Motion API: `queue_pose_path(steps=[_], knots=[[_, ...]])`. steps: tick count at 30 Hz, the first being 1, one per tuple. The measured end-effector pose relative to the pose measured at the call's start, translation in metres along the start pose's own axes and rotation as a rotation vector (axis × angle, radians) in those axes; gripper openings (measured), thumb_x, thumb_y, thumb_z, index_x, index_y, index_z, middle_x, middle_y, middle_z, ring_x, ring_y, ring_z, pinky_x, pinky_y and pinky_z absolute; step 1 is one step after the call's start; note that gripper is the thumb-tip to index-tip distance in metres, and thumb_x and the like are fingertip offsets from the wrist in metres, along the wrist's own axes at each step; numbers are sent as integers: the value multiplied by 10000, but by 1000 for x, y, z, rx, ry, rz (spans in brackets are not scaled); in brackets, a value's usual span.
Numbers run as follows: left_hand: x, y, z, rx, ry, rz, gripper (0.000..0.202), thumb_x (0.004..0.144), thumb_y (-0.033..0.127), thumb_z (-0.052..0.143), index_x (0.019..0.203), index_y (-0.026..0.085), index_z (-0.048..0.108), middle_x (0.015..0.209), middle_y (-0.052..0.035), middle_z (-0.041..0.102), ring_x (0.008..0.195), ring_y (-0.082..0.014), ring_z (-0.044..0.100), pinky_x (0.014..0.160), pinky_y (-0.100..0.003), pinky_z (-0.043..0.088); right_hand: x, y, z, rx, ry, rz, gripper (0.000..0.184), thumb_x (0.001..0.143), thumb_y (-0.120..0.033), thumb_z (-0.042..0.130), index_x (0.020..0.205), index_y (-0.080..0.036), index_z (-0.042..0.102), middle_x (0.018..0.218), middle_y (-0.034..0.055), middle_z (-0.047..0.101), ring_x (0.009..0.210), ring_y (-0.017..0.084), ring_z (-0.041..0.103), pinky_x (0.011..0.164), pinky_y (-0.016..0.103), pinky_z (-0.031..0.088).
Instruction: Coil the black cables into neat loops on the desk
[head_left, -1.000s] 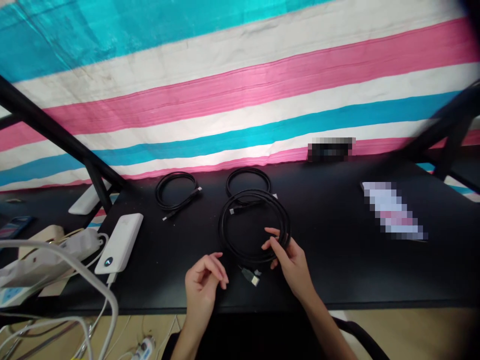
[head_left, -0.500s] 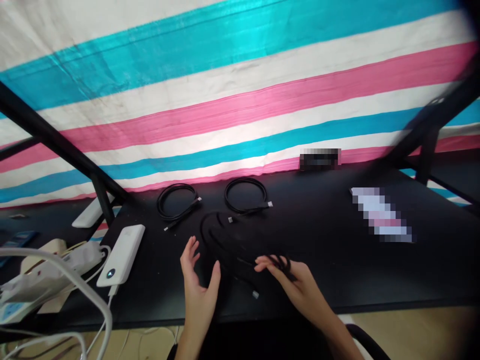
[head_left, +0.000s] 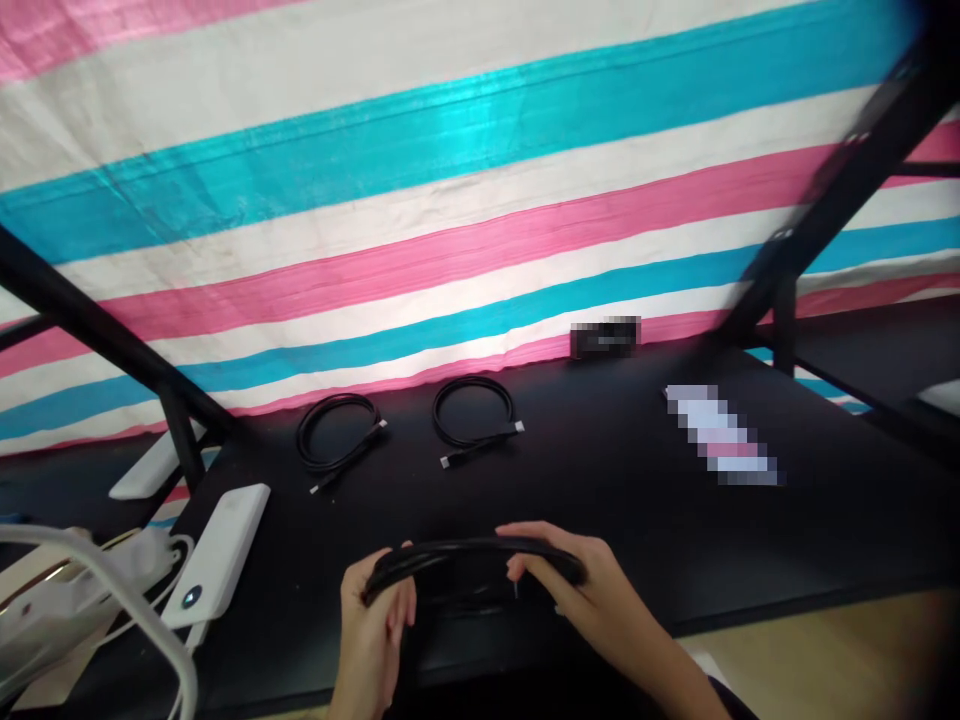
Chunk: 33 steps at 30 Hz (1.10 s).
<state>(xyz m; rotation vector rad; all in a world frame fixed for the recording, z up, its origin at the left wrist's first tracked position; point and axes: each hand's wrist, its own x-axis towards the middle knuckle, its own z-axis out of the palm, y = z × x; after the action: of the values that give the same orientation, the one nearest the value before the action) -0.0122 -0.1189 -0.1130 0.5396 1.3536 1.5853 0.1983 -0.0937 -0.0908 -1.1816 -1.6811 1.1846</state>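
Note:
Both my hands hold one black coiled cable (head_left: 465, 553) edge-on over the near edge of the black table (head_left: 637, 500). My left hand (head_left: 373, 625) is closed around the coil's left end. My right hand (head_left: 592, 590) grips its right end, fingers curled over the strands. Two other black coiled cables lie flat farther back near the striped cloth: one coil (head_left: 335, 445) to the left, another coil (head_left: 474, 420) to its right, each with a plug end sticking out.
A white power bank (head_left: 217, 555) with a lit dot lies at the left, next to a white power strip (head_left: 75, 590) and white cords. Black frame bars (head_left: 90, 330) slant at both sides. Blurred patches (head_left: 720, 435) lie at the right.
The coil went from hanging round in my right hand to being laid down and then gathered flat between both hands. The view tilted up and my left hand closed on the cable.

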Motion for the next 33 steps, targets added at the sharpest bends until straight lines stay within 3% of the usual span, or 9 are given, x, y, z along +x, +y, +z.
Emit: queue_pose_path(steps=[2, 4, 7, 13, 19, 24, 28, 30, 33], knots=[[-1, 2, -8, -7, 31, -92, 363, 417, 366, 867, 667, 242, 635, 421, 76, 521, 410, -92, 508, 573, -285, 537, 4, -5, -7, -49, 11, -6, 252, 850, -272, 545, 1071, -292, 664, 704, -15, 682, 693, 159, 653, 686, 258, 533], [-6, 5, -17, 21, -39, -155, 413, 375, 408, 877, 686, 246, 658, 560, 20, 625, 538, -147, 605, 586, -312, 548, 6, -10, -13, -50, 54, -4, 273, 830, -278, 568, 1089, -296, 651, 654, -19, 658, 640, 152, 639, 584, 228, 518], [-17, 11, -22, 53, -165, -145, 460, 357, 528, 850, 681, 251, 677, 495, -15, 574, 536, -203, 612, 521, -355, 542, 6, -12, -14, 4, 125, 14, 262, 794, -234, 586, 1041, -280, 661, 625, -24, 634, 526, 129, 605, 481, 207, 483], [-25, 20, -5, 108, -28, -130, 493, 410, 559, 828, 780, 267, 685, 450, 32, 505, 503, -164, 576, 607, -365, 557, 6, 0, -19, -37, 98, -16, 251, 795, -224, 576, 1029, -275, 652, 566, -48, 587, 487, 114, 573, 492, 209, 460], [-25, 33, 16, 306, -168, 213, 185, 606, 371, 760, 609, 210, 668, 468, -5, 531, 445, -144, 501, 457, -272, 453, 2, -23, -16, -35, 159, -154, 434, 739, -69, 432, 1031, -285, 669, 623, -29, 605, 535, 117, 576, 510, 209, 452], [-29, 40, 28, 453, -147, 548, 109, 721, 237, 634, 635, 197, 689, 548, -5, 596, 475, -126, 515, 466, -226, 416, -13, -45, 3, 2, 210, -177, 325, 712, -159, 609, 1016, -254, 675, 566, -40, 596, 429, 88, 509, 402, 174, 402], [-27, 42, 24, 501, -171, 628, 112, 741, 222, 635, 651, 195, 695, 569, -1, 623, 468, -115, 517, 464, -213, 410, -20, -48, 1, 129, 192, -243, 323, 749, -338, 631, 1058, -266, 688, 445, -50, 534, 363, 84, 452, 368, 186, 365], [-28, 43, 25, 479, -239, 622, 145, 746, 220, 634, 614, 199, 689, 524, 4, 606, 465, -117, 515, 492, -220, 426, -19, -44, -1, 202, 226, -218, 247, 797, -396, 584, 938, -263, 737, 457, -25, 576, 326, 81, 438, 357, 205, 365], [-29, 42, 32, 400, -364, 508, 236, 769, 240, 606, 548, 195, 674, 491, -4, 588, 450, -113, 490, 500, -229, 417, -14, -35, 0, 254, 381, -102, 194, 767, -396, 639, 718, -243, 748, 559, 26, 665, 426, 132, 568, 407, 226, 431]])
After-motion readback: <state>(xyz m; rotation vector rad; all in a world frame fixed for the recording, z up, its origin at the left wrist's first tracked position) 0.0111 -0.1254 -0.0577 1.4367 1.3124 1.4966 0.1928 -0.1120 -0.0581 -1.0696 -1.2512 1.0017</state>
